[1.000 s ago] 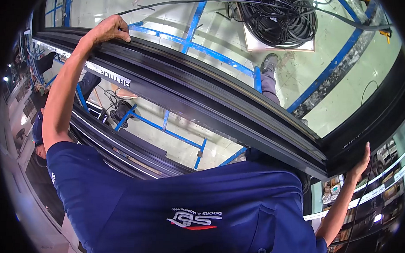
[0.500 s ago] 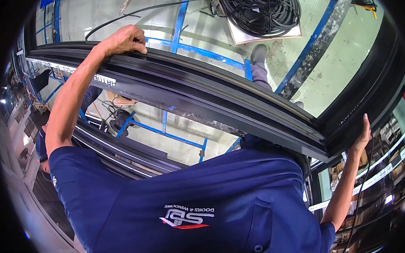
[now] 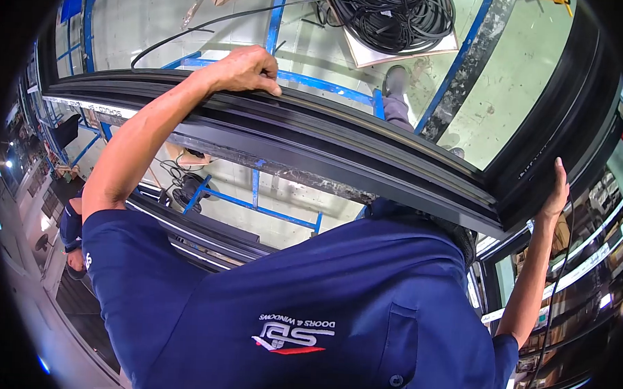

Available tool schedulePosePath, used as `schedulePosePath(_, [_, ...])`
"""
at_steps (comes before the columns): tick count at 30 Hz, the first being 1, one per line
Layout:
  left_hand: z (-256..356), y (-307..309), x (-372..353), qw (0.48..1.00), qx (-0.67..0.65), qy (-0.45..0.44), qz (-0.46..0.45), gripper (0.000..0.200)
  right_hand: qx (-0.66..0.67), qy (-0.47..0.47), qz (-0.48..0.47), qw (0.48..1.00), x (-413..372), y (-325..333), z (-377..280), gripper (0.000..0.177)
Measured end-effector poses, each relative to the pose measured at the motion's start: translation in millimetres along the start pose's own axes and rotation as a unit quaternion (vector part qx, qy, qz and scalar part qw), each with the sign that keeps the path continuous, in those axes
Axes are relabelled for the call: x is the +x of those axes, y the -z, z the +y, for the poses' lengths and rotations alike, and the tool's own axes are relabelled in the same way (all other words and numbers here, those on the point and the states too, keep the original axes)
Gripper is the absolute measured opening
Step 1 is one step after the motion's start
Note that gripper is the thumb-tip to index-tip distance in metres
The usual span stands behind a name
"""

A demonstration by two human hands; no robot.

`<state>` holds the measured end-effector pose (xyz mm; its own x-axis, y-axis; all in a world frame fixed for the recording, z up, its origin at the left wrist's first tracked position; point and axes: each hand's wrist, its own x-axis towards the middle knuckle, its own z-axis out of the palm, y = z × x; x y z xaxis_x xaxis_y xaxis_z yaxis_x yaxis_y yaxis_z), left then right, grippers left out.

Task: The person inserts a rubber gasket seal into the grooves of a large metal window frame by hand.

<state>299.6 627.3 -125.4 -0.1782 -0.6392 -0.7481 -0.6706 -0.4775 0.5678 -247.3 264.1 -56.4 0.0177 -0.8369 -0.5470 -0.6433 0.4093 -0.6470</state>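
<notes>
A large black window or door frame (image 3: 354, 158) lies across in front of me, with long grooves along its near rail. My left hand (image 3: 247, 70) is over this rail left of its middle, fingers curled and thumb tip down on the grooved upper edge. Whatever is inside its curled fingers is hidden. A thin black rubber strip (image 3: 167, 42) runs from a coil on the far side and bends down to the rail left of that hand. Flat along the frame's right outer side rests my right hand (image 3: 556, 189), its fingers straight and holding nothing.
A big coil of black strip (image 3: 400, 19) lies on a white board (image 3: 361, 52) on the floor. Blue metal stand bars (image 3: 329, 85) run beneath the frame. Another person (image 3: 73, 227) is at the left. Stocked shelves (image 3: 583, 272) stand at the right.
My left hand has slid to the right along the rail, still curled with its thumb on the edge. My right hand stays against the frame's side.
</notes>
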Motion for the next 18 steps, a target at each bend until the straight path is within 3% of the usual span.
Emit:
schedulePosePath(3, [17.5, -10.0, 16.6, 1.000, -0.002, -0.022, -0.004, 0.034, 0.002, -0.008, 0.000, 1.000, 1.1, 0.7, 0.5, 0.054])
schedulePosePath(6, [41.0, -15.1, 30.0, 1.000, -0.013, -0.014, -0.017, 0.034, -0.032, 0.025, 0.004, 0.999, 2.0, 2.4, 3.6, 0.056])
schedulePosePath(9, [56.7, -23.3, 40.5, 0.999, -0.012, -0.038, -0.002, 0.034, -0.047, 0.020, -0.010, 0.999, -0.7, 0.7, 0.4, 0.075])
schedulePosePath(12, [73.1, -29.8, 49.5, 0.999, -0.007, -0.033, -0.004, 0.036, -0.040, 0.015, -0.019, 0.999, 1.6, 3.3, 4.1, 0.075])
schedulePosePath(15, [88.1, -39.4, 57.9, 0.999, -0.004, -0.038, 0.012, 0.040, -0.046, 0.030, -0.002, 0.998, -5.6, -2.2, -5.1, 0.062])
schedulePosePath(18, [102.9, -47.4, 65.1, 0.999, -0.024, -0.022, 0.013, 0.042, -0.064, 0.058, 0.007, 0.996, -8.4, -5.9, -7.6, 0.065])
